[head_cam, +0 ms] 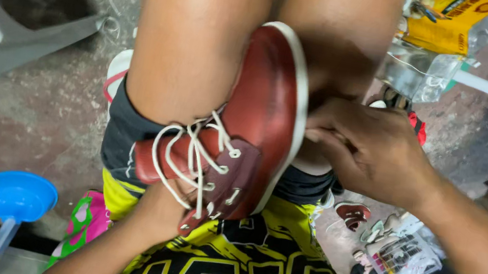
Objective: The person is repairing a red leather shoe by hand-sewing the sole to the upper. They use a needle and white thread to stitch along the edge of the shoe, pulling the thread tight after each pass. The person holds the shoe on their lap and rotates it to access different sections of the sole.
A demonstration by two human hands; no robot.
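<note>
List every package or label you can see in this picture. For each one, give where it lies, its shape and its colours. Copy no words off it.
Yellow bag: top right on the floor, crumpled, yellow with red and dark print.
Clear plastic bag: just below the yellow bag, see-through and creased.
Small clear packet: lower right, beneath the right hand, flat, with coloured stripes inside.
</note>
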